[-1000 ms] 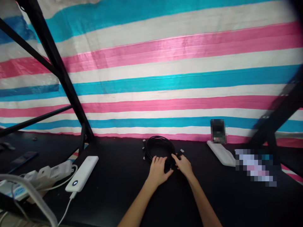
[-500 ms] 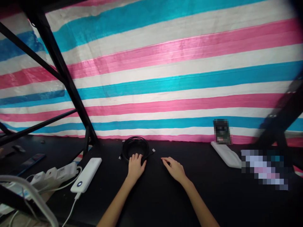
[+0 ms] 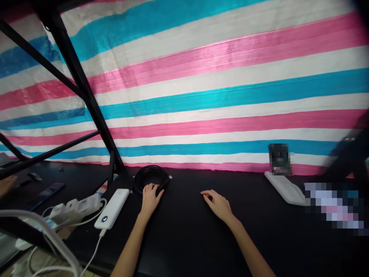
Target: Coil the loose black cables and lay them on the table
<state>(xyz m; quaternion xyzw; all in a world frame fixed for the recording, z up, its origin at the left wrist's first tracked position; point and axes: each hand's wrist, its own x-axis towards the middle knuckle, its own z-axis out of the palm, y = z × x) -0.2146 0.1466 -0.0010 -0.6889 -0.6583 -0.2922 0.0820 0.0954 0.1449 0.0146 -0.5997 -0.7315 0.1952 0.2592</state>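
Observation:
A coil of black cable point(image 3: 138, 185) lies on the black tabletop, left of centre, a pale connector end point(image 3: 170, 177) sticking out at its right. My left hand point(image 3: 150, 198) is on the coil's near edge, fingers over the loops and thumb to the right. How firmly the fingertips grip is partly hidden. Well to the right, my right hand point(image 3: 219, 204) rests low over the table with nothing visible in it. Its fingers are loosely bent, thumb and forefinger slightly apart. Left of the coil lies a white power bank point(image 3: 113, 207) with a white cable plugged in.
A power strip with white chargers point(image 3: 77, 207) and a phone point(image 3: 47, 194) are at the left. Another person's hand point(image 3: 7, 185) shows at the left edge. A black frame post point(image 3: 95, 111) rises behind the power bank. A white curved object point(image 3: 285, 188) lies at the right.
The cable coil has slid left across the table towards the power bank, together with my left hand. My right hand has hardly moved. The view has shifted slightly.

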